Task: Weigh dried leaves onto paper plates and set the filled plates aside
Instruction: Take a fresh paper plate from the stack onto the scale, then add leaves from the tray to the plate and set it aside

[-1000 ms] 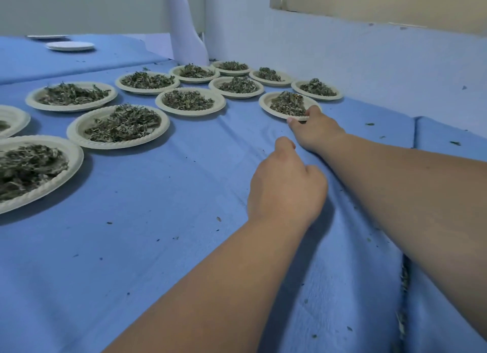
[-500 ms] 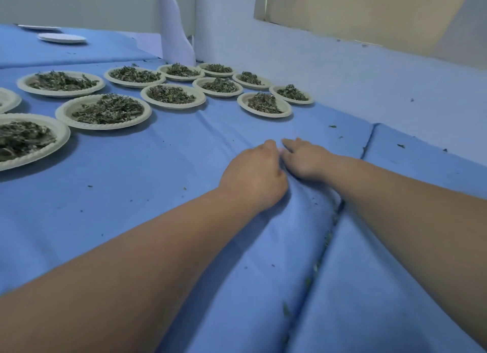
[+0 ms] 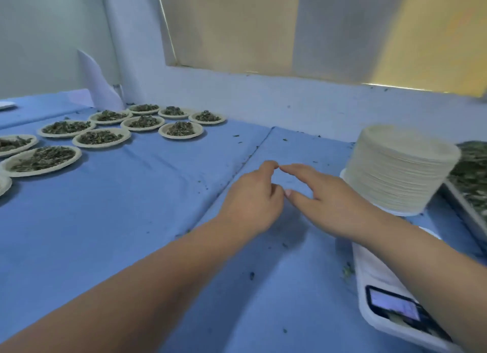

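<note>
Both hands hover over the blue table cover (image 3: pixel 118 220) in the middle. My left hand (image 3: pixel 253 197) has loosely curled fingers and holds nothing I can see. My right hand (image 3: pixel 329 202) has its fingers stretched out, fingertips almost meeting those of the left hand. Several paper plates filled with dried leaves (image 3: pixel 101 137) stand in rows at the far left. A tall stack of empty paper plates (image 3: pixel 395 173) stands right of my right hand. A white digital scale (image 3: pixel 390 300) lies under my right forearm, its display lit. A metal tray of loose dried leaves (image 3: pixel 471 184) sits at the right edge.
A seam between two blue cover sheets (image 3: pixel 245 165) runs diagonally past my left hand, with leaf crumbs scattered along it. A light blue wall (image 3: pixel 290 102) and window ledge close the back. A white paper roll (image 3: pixel 97 83) stands in the far corner.
The view has swung right, bringing the plate stack, scale and leaf tray into sight. Both hands have drawn back from the filled plates and lifted off the cover; my right fingers have straightened.
</note>
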